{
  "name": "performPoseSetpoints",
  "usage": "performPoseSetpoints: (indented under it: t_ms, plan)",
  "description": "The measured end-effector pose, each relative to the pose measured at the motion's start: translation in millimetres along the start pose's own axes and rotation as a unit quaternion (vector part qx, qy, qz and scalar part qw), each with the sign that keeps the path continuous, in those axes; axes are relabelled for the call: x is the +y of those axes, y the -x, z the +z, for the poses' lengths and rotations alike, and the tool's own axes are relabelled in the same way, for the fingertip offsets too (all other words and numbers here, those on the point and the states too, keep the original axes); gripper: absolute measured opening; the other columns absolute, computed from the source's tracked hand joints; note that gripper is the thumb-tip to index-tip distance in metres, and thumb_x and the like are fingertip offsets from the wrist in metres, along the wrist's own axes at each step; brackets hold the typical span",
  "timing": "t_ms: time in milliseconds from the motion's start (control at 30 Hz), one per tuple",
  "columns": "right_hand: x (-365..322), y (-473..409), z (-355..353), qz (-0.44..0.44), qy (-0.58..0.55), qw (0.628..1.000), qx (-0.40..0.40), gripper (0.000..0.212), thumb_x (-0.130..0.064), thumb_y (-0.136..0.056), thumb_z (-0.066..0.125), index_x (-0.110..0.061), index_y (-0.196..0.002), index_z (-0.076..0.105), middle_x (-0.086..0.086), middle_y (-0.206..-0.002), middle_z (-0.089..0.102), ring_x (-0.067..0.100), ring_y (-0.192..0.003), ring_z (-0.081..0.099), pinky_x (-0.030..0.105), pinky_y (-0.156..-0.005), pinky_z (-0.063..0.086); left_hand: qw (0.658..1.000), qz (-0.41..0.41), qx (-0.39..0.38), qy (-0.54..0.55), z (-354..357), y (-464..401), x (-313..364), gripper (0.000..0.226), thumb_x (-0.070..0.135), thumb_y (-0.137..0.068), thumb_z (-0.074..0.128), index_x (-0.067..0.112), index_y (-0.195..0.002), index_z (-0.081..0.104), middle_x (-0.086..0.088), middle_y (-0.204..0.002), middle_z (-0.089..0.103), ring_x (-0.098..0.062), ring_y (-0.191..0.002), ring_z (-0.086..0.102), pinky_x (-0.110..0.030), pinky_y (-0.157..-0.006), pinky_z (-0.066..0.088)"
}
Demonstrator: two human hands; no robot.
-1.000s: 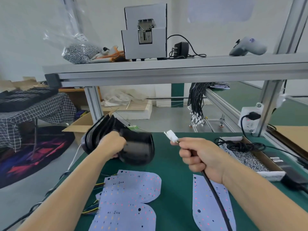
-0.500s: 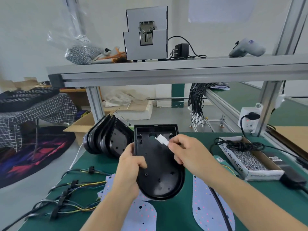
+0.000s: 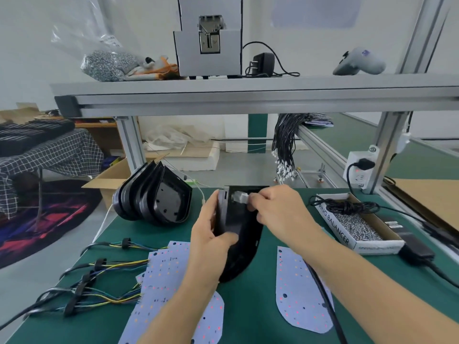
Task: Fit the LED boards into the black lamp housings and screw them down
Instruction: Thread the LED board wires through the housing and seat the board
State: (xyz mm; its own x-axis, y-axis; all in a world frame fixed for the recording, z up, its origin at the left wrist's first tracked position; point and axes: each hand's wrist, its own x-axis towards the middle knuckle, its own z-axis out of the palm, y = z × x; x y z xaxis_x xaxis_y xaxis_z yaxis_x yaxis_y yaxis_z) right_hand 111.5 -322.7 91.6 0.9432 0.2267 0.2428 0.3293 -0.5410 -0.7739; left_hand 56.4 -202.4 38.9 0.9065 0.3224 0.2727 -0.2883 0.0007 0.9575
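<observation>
Housing (image 3: pixel 238 229) now tilts edge-on in left hand's (image 3: pixel 211 242) curled grip; right hand (image 3: pixel 278 214) pinches white connector (image 3: pixel 239 197) at its twelve-o'clock end, threading cable before boards.

Black housing (image 3: pixel 238 234) turned more edge-on, white connector (image 3: pixel 240 196) now pressed seemingly into its top opening

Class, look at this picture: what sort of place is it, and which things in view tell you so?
Probably a lamp assembly workstation in a small factory: stacked black lamp housings, LED boards on a green bench mat, and a box of screws.
</observation>
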Motion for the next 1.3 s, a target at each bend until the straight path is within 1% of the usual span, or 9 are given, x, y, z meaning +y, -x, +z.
performPoseSetpoints:
  t_ms: [167,267,467,633,733,933,1067,1167,1300]
  plan:
    - [4.5,-7.6,15.5,0.069,-0.094,0.993,-0.027,0.034,-0.014,-0.089,0.054,-0.005,-0.056,0.054,0.005,-0.047,0.046,0.023,-0.047,0.039,0.028,-0.049,0.029,0.998,-0.021,-0.022,0.054,12.3,-2.1,-8.6,0.074,-0.007,-0.058,0.058,0.026,-0.124,0.059,-0.006,-0.110,0.070,-0.032,-0.107,0.063,-0.051,-0.100,0.046]
    - [6.3,-2.8,12.3,0.145,-0.178,0.966,-0.118,0.026,-0.025,-0.095,0.058,-0.009,-0.074,0.057,0.003,-0.060,0.057,0.012,-0.040,0.046,0.018,-0.038,0.038,0.989,-0.098,-0.007,0.111,15.1,-9.3,-15.4,0.063,-0.011,-0.056,0.055,0.022,-0.109,0.063,-0.009,-0.084,0.065,-0.031,-0.081,0.059,-0.050,-0.084,0.047]
    - [18.8,40.5,-5.1,0.202,-0.314,0.890,-0.263,0.017,-0.013,-0.093,0.061,-0.014,-0.105,0.048,0.005,-0.072,0.068,0.014,-0.056,0.064,0.026,-0.048,0.053,0.980,-0.111,0.162,0.041,5.5,-26.4,-17.4,0.055,-0.016,-0.077,0.048,0.018,-0.120,0.053,-0.005,-0.094,0.063,-0.023,-0.080,0.056,-0.034,-0.074,0.047]
    - [21.6,47.7,-3.5,0.144,-0.233,0.952,-0.139,0.016,-0.015,-0.099,0.049,-0.004,-0.089,0.056,0.004,-0.057,0.058,0.008,-0.034,0.035,0.016,-0.033,0.024,0.996,0.016,0.073,-0.043,14.7,-8.1,-22.5,0.072,-0.025,-0.069,0.044,0.031,-0.114,0.054,0.005,-0.099,0.068,-0.010,-0.089,0.063,-0.022,-0.079,0.051]
    - [7.5,34.8,-2.0,0.114,-0.216,0.963,-0.114,0.018,-0.013,-0.098,0.051,-0.005,-0.083,0.055,0.013,-0.066,0.056,0.011,-0.037,0.040,0.018,-0.033,0.033,0.999,0.022,0.001,-0.023,30.2,1.6,-26.3,0.064,-0.021,-0.069,0.044,0.023,-0.113,0.057,-0.003,-0.092,0.067,-0.022,-0.079,0.059,-0.037,-0.076,0.050]
    - [25.4,90.9,-16.5,0.090,-0.185,0.924,-0.323,0.022,-0.018,-0.091,0.063,-0.019,-0.109,0.051,-0.003,-0.073,0.070,0.010,-0.061,0.065,0.022,-0.058,0.050,0.965,-0.142,0.214,0.053,-12.7,-29.2,-22.6,0.049,-0.020,-0.076,0.046,0.016,-0.108,0.050,-0.013,-0.099,0.058,-0.025,-0.084,0.052,-0.040,-0.076,0.046]
    - [23.0,76.9,-13.2,0.025,-0.087,0.992,-0.090,0.013,-0.016,-0.093,0.058,-0.014,-0.082,0.063,-0.003,-0.065,0.068,0.009,-0.044,0.049,0.022,-0.050,0.043,0.986,-0.116,0.114,0.028,3.3,-2.8,-19.5,0.061,-0.021,-0.070,0.046,0.015,-0.119,0.053,-0.011,-0.103,0.066,-0.022,-0.083,0.057,-0.044,-0.079,0.050]
    - [4.1,46.4,-3.1,-0.029,0.067,0.997,-0.013,0.020,-0.029,-0.092,0.057,-0.010,-0.088,0.061,0.001,-0.081,0.071,0.023,-0.068,0.064,0.034,-0.070,0.051,0.994,-0.086,0.006,0.062,26.6,19.3,-10.5,0.058,-0.012,-0.057,0.048,0.029,-0.092,0.067,0.000,-0.078,0.070,-0.015,-0.070,0.062,-0.032,-0.066,0.052]
    - [18.6,52.7,-13.2,-0.103,0.228,0.968,-0.012,0.035,-0.047,-0.086,0.062,-0.026,-0.109,0.046,-0.007,-0.091,0.067,0.024,-0.089,0.060,0.034,-0.071,0.040,0.967,-0.153,0.113,0.170,9.1,-3.7,3.9,0.049,-0.027,-0.070,0.041,0.015,-0.084,0.063,-0.010,-0.076,0.069,-0.028,-0.071,0.063,-0.041,-0.070,0.056]
